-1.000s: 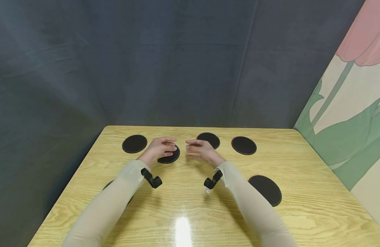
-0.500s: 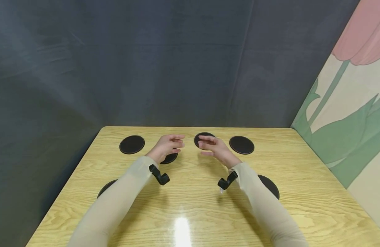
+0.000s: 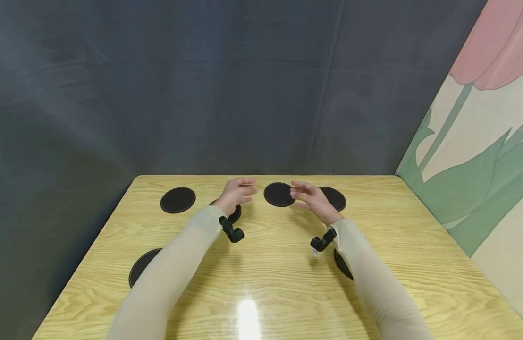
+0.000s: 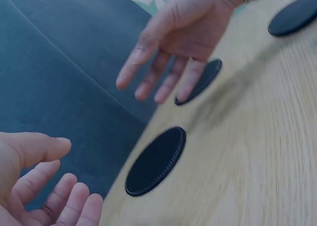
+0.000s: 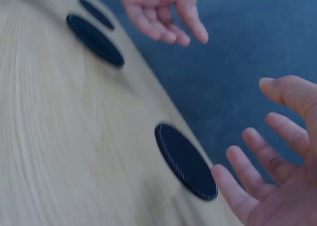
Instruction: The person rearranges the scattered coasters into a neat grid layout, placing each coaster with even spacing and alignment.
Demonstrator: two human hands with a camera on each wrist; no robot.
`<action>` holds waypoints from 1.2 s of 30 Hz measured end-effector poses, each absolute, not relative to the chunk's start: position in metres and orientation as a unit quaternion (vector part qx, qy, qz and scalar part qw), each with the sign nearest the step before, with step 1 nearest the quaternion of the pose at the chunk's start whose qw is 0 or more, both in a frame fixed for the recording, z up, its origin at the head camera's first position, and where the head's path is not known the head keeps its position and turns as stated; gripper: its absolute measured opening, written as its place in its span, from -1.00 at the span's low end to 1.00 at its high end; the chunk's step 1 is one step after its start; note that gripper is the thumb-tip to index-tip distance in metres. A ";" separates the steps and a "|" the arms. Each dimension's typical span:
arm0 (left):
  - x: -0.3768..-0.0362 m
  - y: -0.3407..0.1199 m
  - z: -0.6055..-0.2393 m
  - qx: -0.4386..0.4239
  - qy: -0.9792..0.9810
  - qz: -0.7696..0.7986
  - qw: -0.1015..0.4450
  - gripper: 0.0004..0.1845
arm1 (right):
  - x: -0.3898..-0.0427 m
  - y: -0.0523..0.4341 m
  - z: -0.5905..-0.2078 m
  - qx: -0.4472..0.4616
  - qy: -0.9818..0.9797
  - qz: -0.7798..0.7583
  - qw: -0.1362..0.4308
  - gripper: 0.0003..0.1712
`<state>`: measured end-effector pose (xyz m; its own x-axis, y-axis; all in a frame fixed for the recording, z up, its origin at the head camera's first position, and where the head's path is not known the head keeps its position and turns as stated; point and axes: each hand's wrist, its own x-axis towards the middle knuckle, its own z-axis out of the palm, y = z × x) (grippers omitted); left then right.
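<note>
Both hands hover over a wooden table, palms facing each other with a gap between. In the head view my left hand (image 3: 236, 194) has relaxed fingers and holds nothing; it partly covers a round black coaster (image 3: 234, 215). My right hand (image 3: 314, 201), also holding nothing, overlaps the edges of two more black coasters, a middle one (image 3: 277, 194) and a right one (image 3: 334, 198). In the left wrist view the left fingers (image 4: 74, 201) spread loosely beside a stitched coaster (image 4: 156, 161). The right wrist view has the right fingers (image 5: 257, 166) gently bent near a coaster (image 5: 185, 161).
Further coasters lie on the table (image 3: 270, 269): one at back left (image 3: 178, 200), one by the left sleeve (image 3: 142, 267), and one partly under the right sleeve (image 3: 342, 264). A dark curtain (image 3: 227, 85) hangs behind, and a tulip-patterned panel (image 3: 478, 156) stands at right.
Both hands have shifted right and slightly away toward the back, and the gap between them has widened. The view has turned a little, so the coasters appear further left.
</note>
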<state>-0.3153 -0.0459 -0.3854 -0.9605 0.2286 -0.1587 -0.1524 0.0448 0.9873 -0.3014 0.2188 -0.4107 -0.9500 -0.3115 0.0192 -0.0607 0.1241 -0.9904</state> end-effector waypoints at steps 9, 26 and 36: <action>-0.327 -0.030 -0.397 0.039 0.714 0.681 0.156 -0.50 | -0.318 0.233 -0.424 -0.126 0.783 -0.603 0.092 -0.29; -0.339 -0.017 -0.419 -0.024 0.742 0.641 0.194 -0.33 | -0.346 0.240 -0.429 -0.044 0.771 -0.614 0.161 -0.26; -0.347 -0.005 -0.425 -0.040 0.733 0.656 0.177 -0.33 | -0.353 0.238 -0.430 -0.027 0.760 -0.626 0.174 -0.25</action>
